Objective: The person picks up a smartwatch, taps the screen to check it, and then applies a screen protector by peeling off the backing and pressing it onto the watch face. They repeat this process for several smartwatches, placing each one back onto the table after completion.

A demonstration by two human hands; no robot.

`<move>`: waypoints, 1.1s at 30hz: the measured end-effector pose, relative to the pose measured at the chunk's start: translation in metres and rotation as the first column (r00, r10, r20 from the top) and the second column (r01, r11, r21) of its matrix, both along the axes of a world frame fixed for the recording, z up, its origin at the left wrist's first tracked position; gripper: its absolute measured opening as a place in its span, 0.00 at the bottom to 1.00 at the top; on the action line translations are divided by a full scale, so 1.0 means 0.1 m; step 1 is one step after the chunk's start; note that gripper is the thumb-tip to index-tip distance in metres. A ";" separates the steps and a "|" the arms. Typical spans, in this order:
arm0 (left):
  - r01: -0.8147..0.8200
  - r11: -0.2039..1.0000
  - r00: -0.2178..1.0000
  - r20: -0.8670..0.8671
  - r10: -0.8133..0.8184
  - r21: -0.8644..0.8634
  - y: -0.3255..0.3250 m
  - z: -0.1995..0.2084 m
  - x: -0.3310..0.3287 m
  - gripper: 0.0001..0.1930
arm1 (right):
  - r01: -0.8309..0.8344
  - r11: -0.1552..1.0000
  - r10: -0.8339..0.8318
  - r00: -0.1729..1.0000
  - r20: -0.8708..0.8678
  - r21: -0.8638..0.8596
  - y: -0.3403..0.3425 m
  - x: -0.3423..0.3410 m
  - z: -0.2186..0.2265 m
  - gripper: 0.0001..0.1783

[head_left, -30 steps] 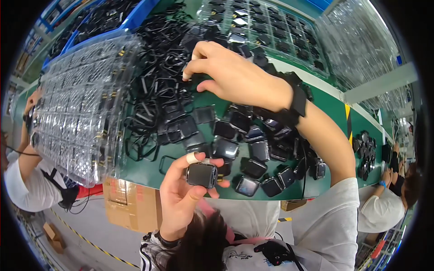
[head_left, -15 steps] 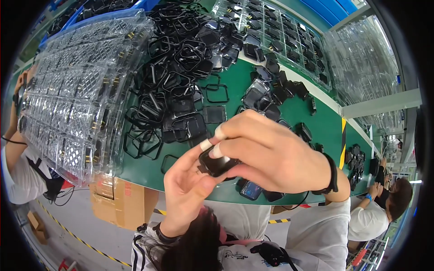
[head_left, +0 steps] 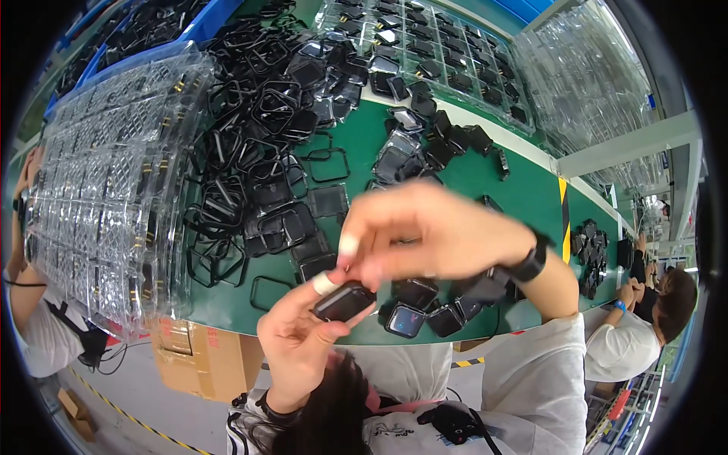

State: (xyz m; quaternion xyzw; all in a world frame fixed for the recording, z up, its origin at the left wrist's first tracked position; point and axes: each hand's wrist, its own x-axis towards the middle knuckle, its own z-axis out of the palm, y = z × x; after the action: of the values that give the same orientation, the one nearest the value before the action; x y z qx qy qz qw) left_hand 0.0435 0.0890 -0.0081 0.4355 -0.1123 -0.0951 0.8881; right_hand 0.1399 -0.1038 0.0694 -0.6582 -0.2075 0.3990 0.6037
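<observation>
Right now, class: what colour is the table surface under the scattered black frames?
Green; the table shows best in the head view, its only view, beneath the black frames.

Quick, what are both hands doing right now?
Left hand: closed around a small black square part.
Right hand: fingertips pinching the same part from above.

Left hand [head_left: 299, 337] raised at lower centre, palm toward camera, fingers curled upward, thumb and forefinger pinching small dark square part [head_left: 345, 301]; fingertip covered with pale cot. Dark band on left wrist, striped sleeve below. Right hand [head_left: 425, 231] above and right of left, blurred, back of hand up, fingers bent down to same part, pale cot on one fingertip. Black wristband on right wrist; forearm runs right and down into white sleeve.
</observation>
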 end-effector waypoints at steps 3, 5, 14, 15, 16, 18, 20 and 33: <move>-0.109 0.990 0.981 -0.169 0.092 -0.094 -0.03 0.12 0.00 0.25 | 0.393 0.893 0.006 0.476 0.880 -0.219 -0.21 0.57 -0.10 0.16; -0.080 0.993 0.988 -0.136 0.068 -0.086 -0.07 0.16 0.00 0.25 | 0.625 0.756 0.229 0.028 0.973 -0.196 -0.55 0.99 -0.14 0.17; -0.124 0.992 0.983 -0.135 0.122 -0.005 -0.04 0.15 -0.01 0.22 | 0.427 0.876 0.002 0.459 0.888 -0.223 -0.66 0.79 -0.16 0.13; -0.136 0.991 0.981 -0.141 0.135 0.004 -0.04 0.16 -0.01 0.22 | 0.377 0.910 0.045 0.324 0.945 -0.173 -0.58 0.63 -0.09 0.11; -0.128 0.992 0.981 -0.144 0.126 -0.005 -0.06 0.16 0.00 0.22 | 0.333 0.932 0.088 0.176 0.981 -0.143 -0.55 0.43 0.02 0.10; -0.115 0.993 0.982 -0.154 0.113 -0.002 -0.08 0.21 0.00 0.22 | 0.331 0.938 0.058 0.148 0.987 -0.104 -0.39 0.01 0.17 0.10; -0.101 0.995 0.981 -0.169 0.099 -0.008 -0.16 0.21 -0.01 0.22 | 0.214 0.976 0.001 0.199 0.980 -0.044 -0.37 -0.30 0.24 0.12; 0.039 0.999 0.998 -0.045 -0.040 -0.015 -0.49 0.26 -0.17 0.22 | 0.189 0.981 -0.003 -0.198 0.980 0.041 -0.60 -0.82 0.19 0.15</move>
State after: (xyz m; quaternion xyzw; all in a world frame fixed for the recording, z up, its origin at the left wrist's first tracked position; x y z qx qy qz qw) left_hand 0.0267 0.0400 0.0181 0.4246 -0.1014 -0.1215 0.8914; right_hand 0.0574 -0.1641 0.0880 -0.7745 -0.5216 -0.2888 0.2113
